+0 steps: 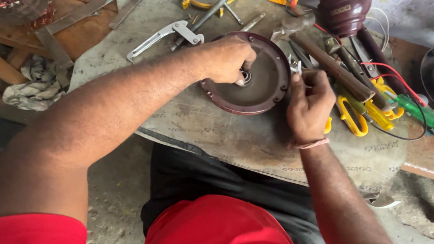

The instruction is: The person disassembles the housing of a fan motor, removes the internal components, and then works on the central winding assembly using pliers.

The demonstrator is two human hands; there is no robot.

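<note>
Left hand clamps the cover; right hand pinches something small beside it — cluttered tools could swallow it if dropped.

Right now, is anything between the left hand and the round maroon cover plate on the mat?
Nothing visible. The left hand already rests on the maroon cover plate, fingers at its centre bearing. The right hand sits at the plate's right edge, holding a small metal tool.

Matt maroon metal cover, rough workboard
</note>
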